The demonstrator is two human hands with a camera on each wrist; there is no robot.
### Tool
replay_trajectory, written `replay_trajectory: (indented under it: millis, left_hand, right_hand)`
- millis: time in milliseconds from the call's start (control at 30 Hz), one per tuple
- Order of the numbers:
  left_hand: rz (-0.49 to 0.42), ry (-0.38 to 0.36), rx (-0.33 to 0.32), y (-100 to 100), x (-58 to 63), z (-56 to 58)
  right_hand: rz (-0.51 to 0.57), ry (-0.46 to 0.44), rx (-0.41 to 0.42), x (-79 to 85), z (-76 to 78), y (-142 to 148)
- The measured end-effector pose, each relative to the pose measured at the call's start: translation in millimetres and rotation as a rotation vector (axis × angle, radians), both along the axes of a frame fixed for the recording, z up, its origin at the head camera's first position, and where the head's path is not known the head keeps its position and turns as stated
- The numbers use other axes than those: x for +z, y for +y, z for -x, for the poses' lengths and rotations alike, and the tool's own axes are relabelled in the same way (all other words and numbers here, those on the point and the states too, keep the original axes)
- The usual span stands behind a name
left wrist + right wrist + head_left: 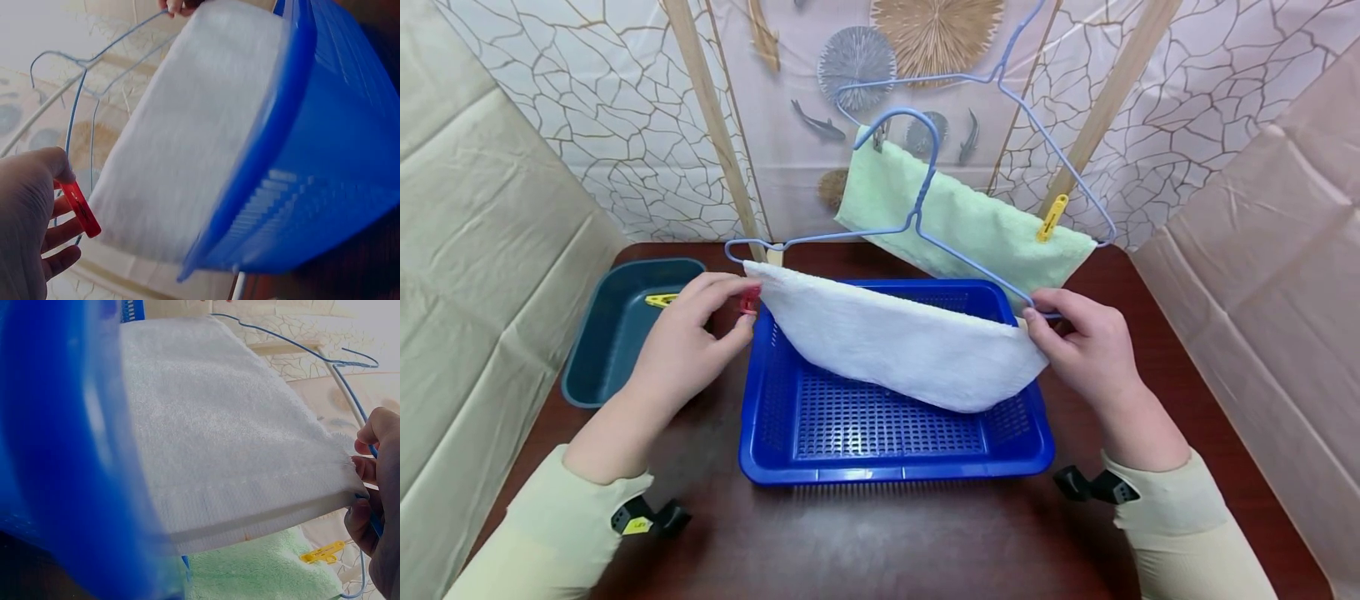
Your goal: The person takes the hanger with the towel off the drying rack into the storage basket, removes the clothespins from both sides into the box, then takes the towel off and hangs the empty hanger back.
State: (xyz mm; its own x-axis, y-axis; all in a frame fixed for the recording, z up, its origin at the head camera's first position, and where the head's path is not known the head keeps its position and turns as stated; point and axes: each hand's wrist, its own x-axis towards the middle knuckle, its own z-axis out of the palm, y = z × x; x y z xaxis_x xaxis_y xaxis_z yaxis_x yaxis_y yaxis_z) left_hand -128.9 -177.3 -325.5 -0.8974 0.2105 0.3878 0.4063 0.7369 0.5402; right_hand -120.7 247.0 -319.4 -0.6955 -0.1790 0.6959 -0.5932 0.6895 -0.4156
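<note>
A white towel [895,342] hangs folded over the lower bar of a blue wire hanger [930,179], above a blue basket [895,475]. My left hand [685,333] pinches a red clothespin [81,209] beside the towel's left corner; whether its jaws are on the cloth, I cannot tell. At the other end, my right hand [1090,342] grips the hanger's right corner together with the towel's edge, as the right wrist view also shows.
Behind, a green towel [955,208] hangs from another blue hanger [1052,142], held by a yellow clothespin [1052,218] and a grey clip [881,133]. A dark teal tray [617,333] with a yellow clothespin [660,300] stands at the left on the brown table [880,542].
</note>
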Motion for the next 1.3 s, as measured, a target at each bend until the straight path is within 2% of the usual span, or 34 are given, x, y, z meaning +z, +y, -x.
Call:
replay_trajectory:
  millis: [167, 367, 700, 1000, 1300]
  left_hand:
    - [0.089, -0.017, 0.073, -16, -2.5, 1.0]
    - [0.127, -0.055, 0.126, -30, -4.0, 3.5]
    - [0.201, -0.042, 0.147, -53, -15.0, 17.9]
    - [0.315, 0.008, 0.171, -77, -34.6, 29.3]
    - [0.429, -0.002, 0.158, -91, -52.1, 38.1]
  right_hand:
    - [0.002, 0.001, -0.001, -2.0, 0.3, 0]
    - [-0.004, -0.002, 0.003, -2.8, 1.7, 0]
    - [0.003, 0.000, 0.000, -4.0, 1.7, 1]
    - [-0.002, -0.006, -0.001, -5.4, 1.6, 1]
    - [-0.006, -0.003, -0.007, -7.2, 2.4, 1]
